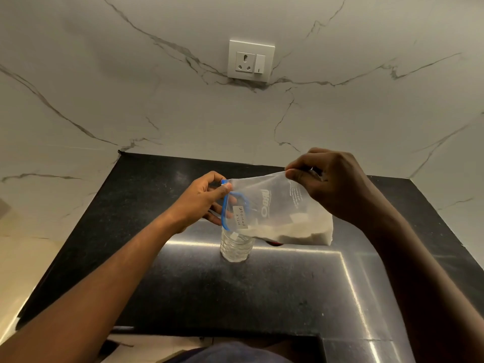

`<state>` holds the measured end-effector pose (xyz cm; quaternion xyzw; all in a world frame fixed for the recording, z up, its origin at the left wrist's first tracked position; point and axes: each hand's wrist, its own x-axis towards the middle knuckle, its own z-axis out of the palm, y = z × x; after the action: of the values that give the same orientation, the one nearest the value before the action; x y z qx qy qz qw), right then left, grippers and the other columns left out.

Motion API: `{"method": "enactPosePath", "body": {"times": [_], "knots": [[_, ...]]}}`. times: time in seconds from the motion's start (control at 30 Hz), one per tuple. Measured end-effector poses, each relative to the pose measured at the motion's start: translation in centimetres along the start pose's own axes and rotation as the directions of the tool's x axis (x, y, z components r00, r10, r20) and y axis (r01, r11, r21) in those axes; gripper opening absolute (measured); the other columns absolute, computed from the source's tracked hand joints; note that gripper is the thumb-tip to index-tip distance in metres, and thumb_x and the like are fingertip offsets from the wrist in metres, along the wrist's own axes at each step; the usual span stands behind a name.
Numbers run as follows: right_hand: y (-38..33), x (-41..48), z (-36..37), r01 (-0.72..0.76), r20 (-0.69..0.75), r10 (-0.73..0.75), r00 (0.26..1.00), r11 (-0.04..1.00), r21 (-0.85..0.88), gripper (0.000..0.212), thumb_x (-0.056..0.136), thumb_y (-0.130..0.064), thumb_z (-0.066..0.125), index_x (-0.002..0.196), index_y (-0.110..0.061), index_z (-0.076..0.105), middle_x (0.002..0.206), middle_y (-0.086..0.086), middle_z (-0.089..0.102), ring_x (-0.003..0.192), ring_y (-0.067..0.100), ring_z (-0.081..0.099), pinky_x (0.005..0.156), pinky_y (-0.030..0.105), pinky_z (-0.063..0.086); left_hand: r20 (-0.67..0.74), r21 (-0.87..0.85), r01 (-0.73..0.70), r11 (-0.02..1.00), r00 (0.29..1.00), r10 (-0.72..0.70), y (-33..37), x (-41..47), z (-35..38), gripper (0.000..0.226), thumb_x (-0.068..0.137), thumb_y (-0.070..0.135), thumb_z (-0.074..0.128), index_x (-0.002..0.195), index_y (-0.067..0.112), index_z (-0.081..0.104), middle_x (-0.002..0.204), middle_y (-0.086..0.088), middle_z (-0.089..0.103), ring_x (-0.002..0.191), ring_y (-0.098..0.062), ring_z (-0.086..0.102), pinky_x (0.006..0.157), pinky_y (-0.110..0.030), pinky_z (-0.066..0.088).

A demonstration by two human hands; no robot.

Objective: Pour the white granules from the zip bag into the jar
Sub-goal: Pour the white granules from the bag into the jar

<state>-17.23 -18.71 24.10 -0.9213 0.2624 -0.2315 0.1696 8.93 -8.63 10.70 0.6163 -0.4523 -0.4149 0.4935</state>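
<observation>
A clear zip bag (277, 210) with a blue zip edge and a handwritten label hangs sideways above the counter. White granules (301, 233) lie along its lower side. My left hand (207, 200) pinches the blue zip end, which is spread apart and points down at the jar. My right hand (330, 184) grips the bag's closed end, held higher. A clear ribbed glass jar (235, 246) stands upright on the black counter directly under the bag's mouth. Whether granules are falling into it cannot be told.
The black stone counter (183, 284) has an L-shaped front edge with a cut-out at the lower left. A marble wall rises behind it, with a white socket and switch plate (251, 61). Something red (273, 242) peeks out behind the bag.
</observation>
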Motion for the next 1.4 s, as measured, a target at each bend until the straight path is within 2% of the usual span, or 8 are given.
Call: {"method": "enactPosePath", "body": {"times": [0.07,0.33,0.43,0.6,0.7,0.87,1.17,1.4], "knots": [[-0.5,0.3,0.1,0.010,-0.008,-0.010,1.000,1.000,-0.011,0.010,0.096,-0.020,0.074,0.102,-0.016,0.080,0.093,-0.002,0.073,0.081,0.008,0.067,0.072,0.021,0.054,-0.006,0.004,0.002,1.000,1.000,-0.002,-0.3,0.0,0.0,0.019,0.106,0.035,0.058,0.116,0.019,0.057,0.107,-0.005,0.077,0.079,-0.029,0.081,0.060,-0.035,0.066],[-2.2,1.1,0.6,-0.044,-0.002,0.044,0.999,0.999,-0.022,0.014,0.086,-0.029,0.085,0.092,-0.020,0.078,0.082,-0.010,0.069,0.062,-0.011,0.058,0.059,0.010,0.040,-0.027,0.014,0.032,0.999,0.999,-0.032,-1.4,0.1,-0.4,0.017,0.105,0.038,0.059,0.113,0.023,0.058,0.108,-0.003,0.076,0.081,-0.026,0.081,0.061,-0.034,0.066],[-2.6,1.2,1.0,-0.056,0.002,0.056,0.998,0.997,-0.044,0.015,0.087,-0.031,0.084,0.090,-0.017,0.079,0.082,-0.006,0.072,0.058,-0.005,0.055,0.060,0.014,0.041,-0.033,0.010,0.036,0.999,0.999,-0.035,-1.6,0.0,-0.5,0.016,0.104,0.038,0.059,0.112,0.024,0.058,0.107,-0.001,0.076,0.081,-0.026,0.081,0.060,-0.034,0.066],[-3.2,1.6,1.6,-0.114,-0.013,0.114,0.993,0.992,-0.047,0.015,0.092,-0.034,0.078,0.089,-0.019,0.075,0.088,-0.003,0.074,0.079,0.011,0.066,0.067,0.026,0.051,-0.045,0.011,0.038,0.999,0.998,-0.037,-1.7,0.1,-0.5,0.014,0.104,0.038,0.059,0.110,0.025,0.059,0.107,-0.002,0.075,0.080,-0.023,0.081,0.058,-0.031,0.065],[-3.4,1.8,2.2,-0.107,-0.017,0.106,0.994,0.993,-0.050,0.016,0.097,-0.033,0.072,0.096,-0.017,0.072,0.095,0.000,0.071,0.087,0.017,0.063,0.066,0.023,0.044,-0.064,0.037,0.040,0.999,0.997,-0.038,-1.9,0.2,-0.5,0.012,0.105,0.039,0.058,0.108,0.028,0.059,0.109,-0.004,0.073,0.080,-0.018,0.080,0.059,-0.030,0.064],[-3.6,1.7,2.5,-0.076,-0.019,0.074,0.997,0.982,-0.175,0.017,0.099,-0.034,0.068,0.104,-0.018,0.069,0.104,0.002,0.067,0.090,0.017,0.056,0.064,0.021,0.034,-0.066,0.032,0.047,0.998,0.997,-0.044,-2.4,0.1,-0.3,0.011,0.105,0.038,0.058,0.108,0.028,0.059,0.110,-0.001,0.072,0.083,-0.014,0.080,0.060,-0.031,0.065],[-2.8,1.4,1.4,-0.079,-0.025,0.075,0.997,0.962,-0.261,0.016,0.097,-0.035,0.071,0.102,-0.020,0.073,0.104,-0.001,0.067,0.087,0.018,0.061,0.069,0.032,0.047,-0.024,-0.045,0.052,0.998,0.998,-0.053,-1.7,0.1,-0.1,0.016,0.105,0.039,0.058,0.113,0.025,0.058,0.112,-0.003,0.073,0.086,-0.024,0.081,0.061,-0.036,0.066],[-3.1,1.5,1.4,-0.037,-0.037,0.029,0.999,0.965,-0.258,0.014,0.094,-0.031,0.076,0.097,-0.017,0.076,0.100,0.001,0.069,0.085,0.021,0.065,0.071,0.038,0.056,-0.042,-0.082,0.043,0.996,0.998,-0.046,-1.7,0.4,0.1,0.019,0.104,0.037,0.061,0.115,0.023,0.059,0.112,-0.001,0.073,0.093,-0.019,0.080,0.065,-0.038,0.067]]}}
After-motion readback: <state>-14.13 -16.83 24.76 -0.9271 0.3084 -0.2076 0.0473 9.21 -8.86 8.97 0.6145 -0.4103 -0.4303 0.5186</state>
